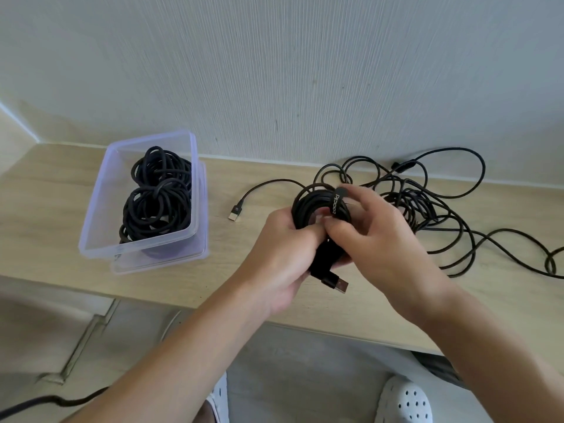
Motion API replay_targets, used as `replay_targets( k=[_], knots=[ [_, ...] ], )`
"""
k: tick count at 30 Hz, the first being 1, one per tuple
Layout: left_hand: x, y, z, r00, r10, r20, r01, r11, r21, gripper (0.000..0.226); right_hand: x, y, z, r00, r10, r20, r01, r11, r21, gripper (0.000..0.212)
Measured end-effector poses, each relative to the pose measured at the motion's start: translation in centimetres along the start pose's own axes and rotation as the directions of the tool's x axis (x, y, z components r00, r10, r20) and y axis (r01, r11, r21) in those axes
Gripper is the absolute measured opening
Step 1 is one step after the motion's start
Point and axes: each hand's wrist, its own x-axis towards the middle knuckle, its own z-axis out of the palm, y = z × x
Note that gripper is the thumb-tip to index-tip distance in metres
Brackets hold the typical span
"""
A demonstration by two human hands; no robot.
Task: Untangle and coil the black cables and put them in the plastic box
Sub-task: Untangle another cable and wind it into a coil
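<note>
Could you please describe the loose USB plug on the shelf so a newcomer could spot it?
On the long pale wooden shelf along the wall, find the clear plastic box at its left. Just right of it, a silver-tipped black USB plug lies flat on the wood. Unlike the other USB plug, dangling under the held black coil, nothing touches it.
</note>
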Motion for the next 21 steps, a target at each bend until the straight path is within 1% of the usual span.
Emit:
replay_targets(
  k=[1, 2, 4, 6, 7, 9, 11, 13, 16, 18, 21],
  knots=[
    [-0.1, 0.1, 0.0, 1.000, -0.005, 0.013, 0.005, 1.000, -0.001, 0.034, 0.0, -0.3, -0.1, 1.000, 0.007, 0.027, -0.008, 0.999, 0.049, 0.036],
    [-0.1, 0.1, 0.1, 1.000, -0.013, 0.021, 0.013, 1.000, -0.003, 0.031, -0.1, -0.5, -0.3, 0.999, 0.014, 0.049, -0.019, 0.995, 0.102, 0.034],
    [-0.1, 0.2, 0.1, 0.999, -0.029, 0.034, 0.029, 1.000, -0.009, 0.034, -0.3, -0.7, -0.5, 0.997, 0.037, 0.060, -0.048, 0.981, 0.187, 0.034],
    [0.0, 0.2, 0.0, 0.998, -0.049, 0.039, 0.049, 0.999, -0.008, 0.044, -0.3, -0.6, -0.6, 0.998, 0.056, 0.043, -0.063, 0.981, 0.186, 0.032],
    [0.0, 0.2, 0.1, 0.997, -0.058, 0.041, 0.058, 0.998, -0.007, 0.044, -0.2, -0.6, -0.6, 0.997, 0.067, 0.040, -0.073, 0.982, 0.175, 0.032],
    [0.1, 0.1, 0.1, 0.997, -0.064, 0.050, 0.064, 0.998, -0.007, 0.034, -0.2, -0.6, -0.6, 0.994, 0.099, 0.049, -0.106, 0.976, 0.192, 0.032],
    [0.1, -0.1, 0.0, 0.996, -0.062, 0.058, 0.063, 0.998, -0.005, 0.029, -0.1, -0.8, -0.7, 0.988, 0.140, 0.067, -0.151, 0.963, 0.224, 0.033],
    [0.0, -0.2, 0.0, 0.995, -0.058, 0.081, 0.057, 0.998, 0.019, 0.033, 0.0, -0.9, -0.9, 0.984, 0.165, 0.065, -0.175, 0.963, 0.204, 0.031],
    [-0.1, -0.4, 0.1, 0.991, -0.061, 0.122, 0.058, 0.998, 0.034, 0.041, 0.1, -0.9, -0.8, 0.983, 0.183, 0.022, -0.185, 0.973, 0.140, 0.029],
    [-0.1, -0.5, 0.1, 0.988, -0.077, 0.136, 0.073, 0.997, 0.036, 0.041, 0.2, -0.9, -0.8, 0.980, 0.200, -0.010, -0.198, 0.975, 0.101, 0.028],
    [-0.1, -0.5, 0.2, 0.979, -0.093, 0.179, 0.089, 0.996, 0.028, 0.041, 0.3, -0.8, -1.1, 0.975, 0.222, -0.007, -0.221, 0.973, 0.063, 0.024]
  ],
)
